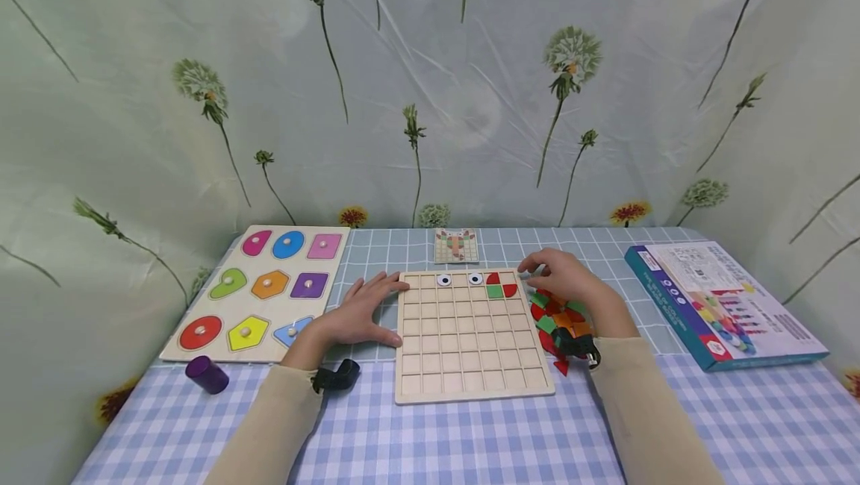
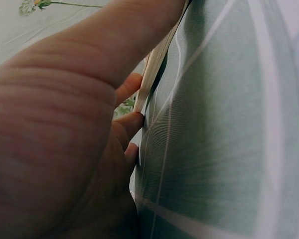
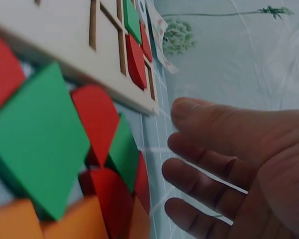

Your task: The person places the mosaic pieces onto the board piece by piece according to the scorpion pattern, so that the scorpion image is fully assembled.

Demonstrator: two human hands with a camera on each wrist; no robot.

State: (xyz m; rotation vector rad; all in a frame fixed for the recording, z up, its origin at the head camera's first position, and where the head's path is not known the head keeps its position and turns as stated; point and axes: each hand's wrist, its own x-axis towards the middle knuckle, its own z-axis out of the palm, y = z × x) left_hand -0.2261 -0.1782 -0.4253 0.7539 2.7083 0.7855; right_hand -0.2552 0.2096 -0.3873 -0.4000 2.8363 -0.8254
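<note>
A wooden grid board point(image 1: 473, 336) lies in front of me. Two round eye pieces point(image 1: 444, 280) sit in its top row, with two red rounded pieces point(image 1: 510, 290) and a green square point(image 1: 495, 292) at the upper right. My left hand point(image 1: 359, 313) rests against the board's left edge, thumb and fingertips touching it. Beside the upper right corner my right hand point(image 1: 566, 274) hovers with loosely bent fingers and holds nothing. Below it, a pile of red, green and orange pieces point(image 3: 40, 142) lies along the board's right side.
Behind the board lies a small pattern card point(image 1: 457, 246). On the left are a shape puzzle board point(image 1: 258, 306) with knobbed pieces and a purple cylinder point(image 1: 207, 374). A flat game box point(image 1: 725, 306) lies at the right. A floral curtain point(image 1: 430, 89) hangs behind the table.
</note>
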